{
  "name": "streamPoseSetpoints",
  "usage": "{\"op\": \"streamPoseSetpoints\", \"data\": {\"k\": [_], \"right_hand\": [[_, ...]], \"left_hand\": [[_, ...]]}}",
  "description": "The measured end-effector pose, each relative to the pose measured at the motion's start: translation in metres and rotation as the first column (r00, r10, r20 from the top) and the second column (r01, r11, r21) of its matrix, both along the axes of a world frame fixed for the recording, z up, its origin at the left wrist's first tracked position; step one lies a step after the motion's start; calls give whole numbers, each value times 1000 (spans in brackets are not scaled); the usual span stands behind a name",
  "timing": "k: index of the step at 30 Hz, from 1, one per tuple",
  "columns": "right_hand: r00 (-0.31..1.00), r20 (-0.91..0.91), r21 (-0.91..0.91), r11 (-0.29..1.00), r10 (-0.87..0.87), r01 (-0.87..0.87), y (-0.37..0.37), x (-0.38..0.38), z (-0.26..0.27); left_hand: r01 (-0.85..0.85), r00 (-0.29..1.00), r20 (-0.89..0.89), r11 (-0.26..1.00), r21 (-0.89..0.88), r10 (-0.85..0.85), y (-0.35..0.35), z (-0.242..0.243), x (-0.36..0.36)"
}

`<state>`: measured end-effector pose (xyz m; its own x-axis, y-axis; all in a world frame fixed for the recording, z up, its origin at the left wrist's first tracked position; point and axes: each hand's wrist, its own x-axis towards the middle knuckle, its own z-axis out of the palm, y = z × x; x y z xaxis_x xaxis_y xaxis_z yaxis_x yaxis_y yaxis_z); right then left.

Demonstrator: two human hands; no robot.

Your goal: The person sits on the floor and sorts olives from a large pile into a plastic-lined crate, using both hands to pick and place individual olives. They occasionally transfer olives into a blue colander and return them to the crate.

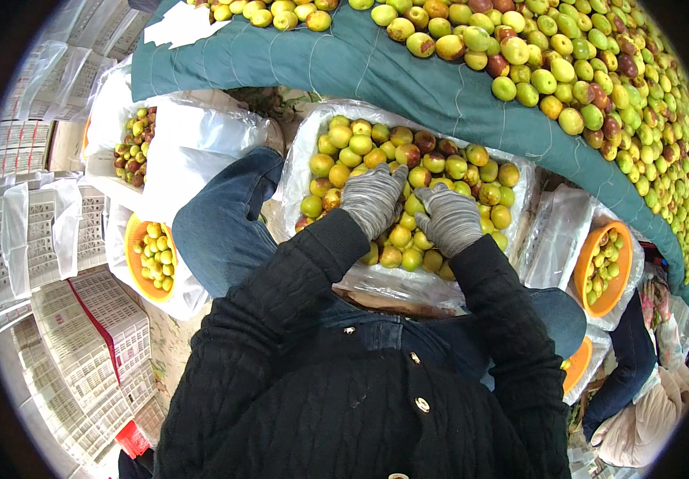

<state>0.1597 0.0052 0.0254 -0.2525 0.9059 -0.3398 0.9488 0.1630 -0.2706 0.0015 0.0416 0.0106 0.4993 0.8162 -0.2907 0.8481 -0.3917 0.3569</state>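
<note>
Before me is a crate lined with clear plastic [404,284], filled with green, yellow and reddish-brown jujubes [401,236]. My left hand [374,197], in a grey knit glove, lies on the fruit near the crate's middle, palm down. Just to its right, my right hand [452,218], gloved the same way, rests on the jujubes with its thumb spread. I see no fruit gripped in either hand, though the undersides of both are hidden. The crate stands between my knees.
A green padded cloth edge [404,72] borders a large heap of jujubes [566,66] beyond the crate. Orange baskets [580,269] stand at both sides, one at left [132,257]. White plastic crates [87,335] are stacked at left. Another person's leg [619,365] is at right.
</note>
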Motion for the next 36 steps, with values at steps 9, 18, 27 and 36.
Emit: {"op": "streamPoseSetpoints", "data": {"k": [9, 18, 27, 36], "right_hand": [[959, 232, -143, 981, 166, -135, 35, -41, -6], [992, 94, -220, 973, 86, -63, 49, -31, 9], [998, -35, -274, 961, -48, 37, 109, -19, 9], [955, -247, -351, 903, 166, -247, 128, -27, -12]], "left_hand": [[28, 994, 96, 982, 189, -47, 56, -5, -38], [116, 960, -255, 993, -23, -118, 60, -14, 9], [57, 993, 101, 996, 61, -63, 49, -24, -34], [-266, 733, 611, 953, -147, 299, 39, -29, -59]]}}
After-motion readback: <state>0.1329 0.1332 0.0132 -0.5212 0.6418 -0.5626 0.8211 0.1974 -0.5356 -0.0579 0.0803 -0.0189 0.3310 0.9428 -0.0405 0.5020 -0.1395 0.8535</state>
